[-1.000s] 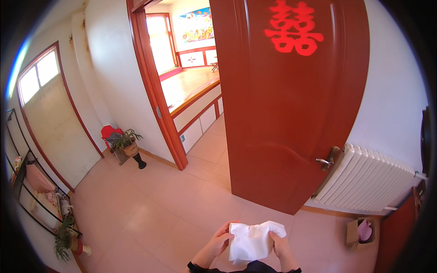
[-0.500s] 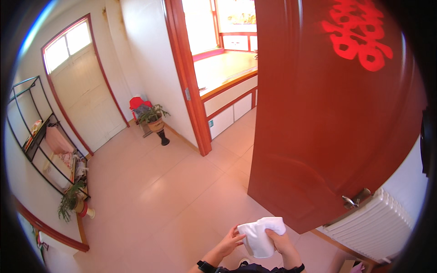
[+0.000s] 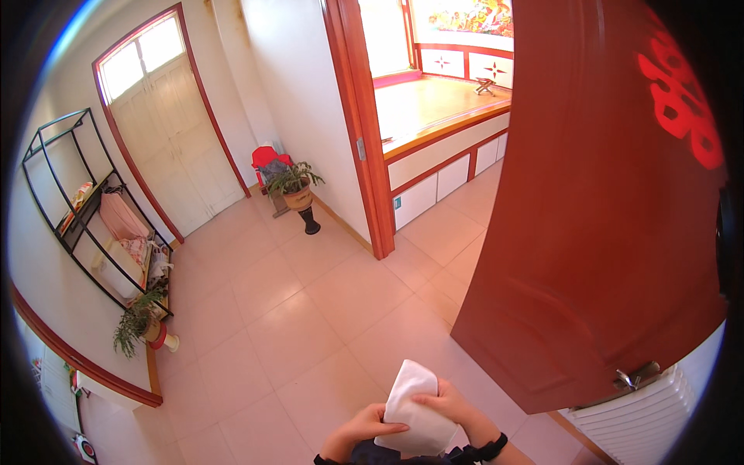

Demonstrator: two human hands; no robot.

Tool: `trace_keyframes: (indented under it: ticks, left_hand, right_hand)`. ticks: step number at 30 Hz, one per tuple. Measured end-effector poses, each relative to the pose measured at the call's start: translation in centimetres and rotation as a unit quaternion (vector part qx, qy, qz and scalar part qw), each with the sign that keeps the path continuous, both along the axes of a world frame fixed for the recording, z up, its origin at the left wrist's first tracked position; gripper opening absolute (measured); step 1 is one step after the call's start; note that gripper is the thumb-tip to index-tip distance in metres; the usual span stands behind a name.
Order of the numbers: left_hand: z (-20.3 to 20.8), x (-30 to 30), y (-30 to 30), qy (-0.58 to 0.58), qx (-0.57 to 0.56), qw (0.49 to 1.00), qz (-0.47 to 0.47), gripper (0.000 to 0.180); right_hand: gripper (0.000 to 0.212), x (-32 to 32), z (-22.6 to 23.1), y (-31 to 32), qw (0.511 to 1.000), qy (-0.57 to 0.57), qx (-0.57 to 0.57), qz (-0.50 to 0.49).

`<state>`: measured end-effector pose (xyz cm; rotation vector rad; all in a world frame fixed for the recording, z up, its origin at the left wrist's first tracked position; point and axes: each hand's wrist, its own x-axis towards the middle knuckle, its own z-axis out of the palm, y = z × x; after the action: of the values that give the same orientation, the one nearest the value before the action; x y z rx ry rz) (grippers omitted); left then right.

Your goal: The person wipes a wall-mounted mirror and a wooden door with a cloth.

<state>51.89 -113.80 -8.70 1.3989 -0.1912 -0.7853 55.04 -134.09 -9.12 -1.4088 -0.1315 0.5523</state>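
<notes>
both hands, left hand and right hand, are gripping a folded white cloth. the grip is looking light, so a loose fold could be slipping out and dropping onto the tiled floor below them.

We see both hands holding a folded white cloth: left hand under its lower edge, right hand on top. A red door stands just beside.

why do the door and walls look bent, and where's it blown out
Head view: fisheye bends the red door and the double door toward the black rim; sunlight overexposes the window above the wooden platform; both hands, left hand and right hand, and the white cloth stay sharp, evenly lit.
</notes>
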Motion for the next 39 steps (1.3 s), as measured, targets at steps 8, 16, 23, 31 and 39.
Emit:
trace_keyframes:
  ticks: [8, 16, 23, 31, 39]
  left_hand:
    - [0.3, 7.3, 10.5, -0.192, 0.1, 0.976, -0.014, 0.025]
    - [0.4, 11.9, 20.2, -0.185, 0.08, 0.974, 0.101, 0.026]
    - [0.9, 14.7, 25.4, -0.147, 0.236, 0.96, 0.025, 0.026]
    - [0.3, 16.9, 26.9, -0.236, 0.158, 0.959, 0.02, 0.024]
    - [-0.9, 21.6, 26.6, -0.173, 0.209, 0.96, 0.074, 0.023]
  right_hand:
    - [0.06, 6.8, 2.7, 10.5, 0.94, -0.263, -0.193, -0.101]
    - [0.054, 11.2, 2.7, 22.6, 0.937, -0.288, -0.167, 0.105]
    - [0.075, 12.4, 1.8, 28.3, 0.953, -0.215, -0.122, 0.174]
    - [0.067, 17.4, 0.2, 28.9, 0.964, -0.105, -0.106, 0.22]
    - [0.066, 24.6, -3.8, 28.3, 0.909, -0.316, -0.133, 0.239]
